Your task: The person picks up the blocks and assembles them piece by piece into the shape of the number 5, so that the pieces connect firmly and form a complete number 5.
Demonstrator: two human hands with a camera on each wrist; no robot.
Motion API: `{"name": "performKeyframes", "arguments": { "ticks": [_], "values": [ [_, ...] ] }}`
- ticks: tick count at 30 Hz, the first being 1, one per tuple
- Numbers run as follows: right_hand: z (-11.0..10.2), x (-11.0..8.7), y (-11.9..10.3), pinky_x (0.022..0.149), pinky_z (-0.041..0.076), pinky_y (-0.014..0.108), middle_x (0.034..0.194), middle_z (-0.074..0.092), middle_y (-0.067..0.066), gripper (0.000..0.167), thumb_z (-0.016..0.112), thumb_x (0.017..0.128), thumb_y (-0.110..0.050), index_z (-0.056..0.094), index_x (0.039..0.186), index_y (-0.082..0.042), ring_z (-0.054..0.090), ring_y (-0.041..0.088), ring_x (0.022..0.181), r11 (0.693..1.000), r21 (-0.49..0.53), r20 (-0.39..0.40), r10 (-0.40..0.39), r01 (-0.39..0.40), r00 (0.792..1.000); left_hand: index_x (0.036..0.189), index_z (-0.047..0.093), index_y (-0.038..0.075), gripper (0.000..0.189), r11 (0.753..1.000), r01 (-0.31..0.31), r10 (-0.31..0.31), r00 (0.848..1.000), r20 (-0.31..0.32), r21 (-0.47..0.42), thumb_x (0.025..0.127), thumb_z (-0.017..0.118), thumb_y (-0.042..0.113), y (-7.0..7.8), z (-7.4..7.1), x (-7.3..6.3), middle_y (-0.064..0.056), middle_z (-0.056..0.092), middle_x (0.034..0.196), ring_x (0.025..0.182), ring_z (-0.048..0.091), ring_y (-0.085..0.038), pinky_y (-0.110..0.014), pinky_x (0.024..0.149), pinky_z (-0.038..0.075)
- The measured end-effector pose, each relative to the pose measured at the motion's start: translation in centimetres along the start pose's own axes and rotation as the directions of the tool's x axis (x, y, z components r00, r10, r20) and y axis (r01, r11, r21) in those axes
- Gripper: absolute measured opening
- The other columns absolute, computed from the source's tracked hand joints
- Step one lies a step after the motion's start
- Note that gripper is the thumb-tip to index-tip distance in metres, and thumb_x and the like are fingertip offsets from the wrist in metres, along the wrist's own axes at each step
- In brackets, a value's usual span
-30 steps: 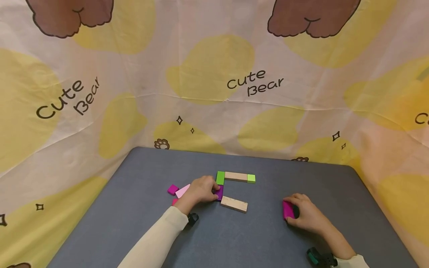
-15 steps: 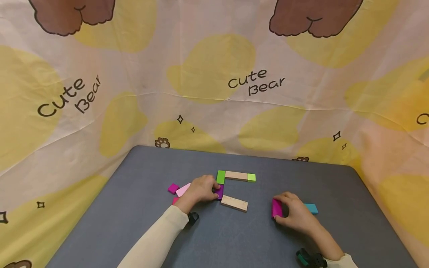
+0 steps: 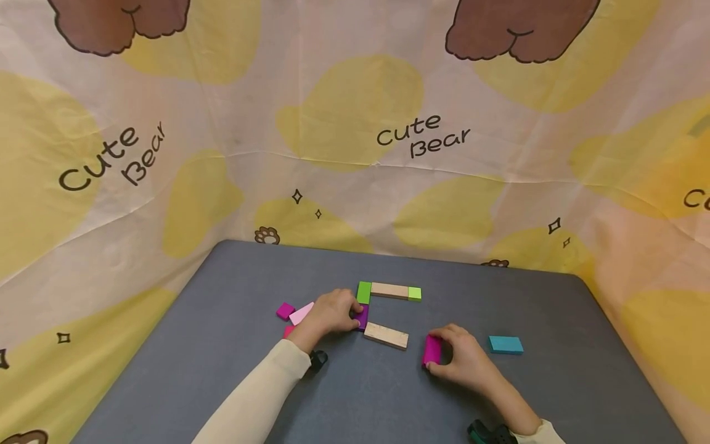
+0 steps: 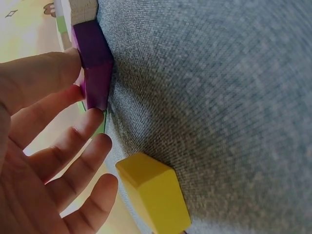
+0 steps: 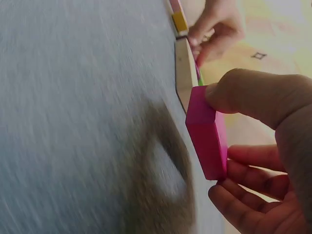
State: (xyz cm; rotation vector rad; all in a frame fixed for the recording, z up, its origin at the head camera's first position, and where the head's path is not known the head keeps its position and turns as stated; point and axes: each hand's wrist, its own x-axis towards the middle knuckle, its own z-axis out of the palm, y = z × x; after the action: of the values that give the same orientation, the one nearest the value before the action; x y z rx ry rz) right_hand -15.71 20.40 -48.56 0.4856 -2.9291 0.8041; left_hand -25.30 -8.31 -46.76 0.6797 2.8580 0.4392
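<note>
My left hand (image 3: 333,313) pinches a purple block (image 3: 363,317) between thumb and fingers; the left wrist view shows the thumb on one end of that purple block (image 4: 95,63), which sits on the table. A green block (image 3: 363,292) adjoins its far end, and a plain wooden block (image 3: 386,335) angles off its near end. My right hand (image 3: 466,361) holds a magenta block (image 3: 431,350) by its two ends, right of the wooden block. In the right wrist view, the magenta block (image 5: 207,131) is raised over the table, its shadow beneath.
A second wooden block (image 3: 389,290) runs from the green one to a light green block (image 3: 414,293). At right lies a blue block (image 3: 505,345). Left of my left hand are a magenta cube (image 3: 285,311) and a pink block (image 3: 301,313). A yellow block (image 4: 158,195) shows in the left wrist view.
My right hand has carried the magenta block leftward, toward the near wooden block, uncovering the blue block behind it. My left hand has stayed on the purple block.
</note>
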Motion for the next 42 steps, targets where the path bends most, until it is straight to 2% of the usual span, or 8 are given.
{"name": "performKeyframes", "arguments": {
  "ticks": [10, 19, 42],
  "values": [
    [1.6, 0.1, -1.7, 0.07, 0.047, 0.026, 0.094, 0.065, -0.001, 0.049, 0.087, 0.063, -0.028, 0.07, 0.104, -0.006, 0.052, 0.01, 0.083, 0.999, 0.023, -0.008, 0.048, -0.047, 0.999, 0.107, 0.076, 0.019, 0.031, 1.0, 0.004, -0.004, 1.0, -0.004, 0.008, 0.078, 0.077, 0.029, 0.1, 0.0, 0.0, -0.003, 0.07, 0.107, 0.091, 0.06, -0.018, -0.04, 0.08, 0.051],
    [2.6, 0.3, -2.3, 0.075, 0.05, 0.03, 0.094, 0.065, -0.002, 0.042, 0.087, 0.064, -0.027, 0.07, 0.099, -0.01, 0.053, 0.01, 0.087, 1.0, 0.01, -0.027, 0.021, -0.02, 0.999, 0.107, 0.076, 0.019, 0.031, 1.0, 0.01, -0.01, 1.0, -0.003, -0.001, 0.078, 0.077, 0.029, 0.1, -0.1, 0.0, -0.004, 0.07, 0.108, 0.093, 0.06, -0.019, -0.041, 0.082, 0.051],
    [3.0, 0.4, -3.0, 0.075, 0.05, 0.031, 0.095, 0.065, -0.002, 0.044, 0.087, 0.064, -0.027, 0.07, 0.101, -0.01, 0.053, 0.011, 0.087, 0.999, -0.034, -0.04, -0.006, 0.004, 0.999, 0.109, 0.075, 0.021, 0.032, 1.0, 0.024, -0.024, 1.0, 0.004, 0.005, 0.079, 0.077, 0.029, 0.0, 0.1, 0.2, -0.003, 0.069, 0.109, 0.096, 0.06, -0.019, -0.041, 0.084, 0.05]
  ]
}}
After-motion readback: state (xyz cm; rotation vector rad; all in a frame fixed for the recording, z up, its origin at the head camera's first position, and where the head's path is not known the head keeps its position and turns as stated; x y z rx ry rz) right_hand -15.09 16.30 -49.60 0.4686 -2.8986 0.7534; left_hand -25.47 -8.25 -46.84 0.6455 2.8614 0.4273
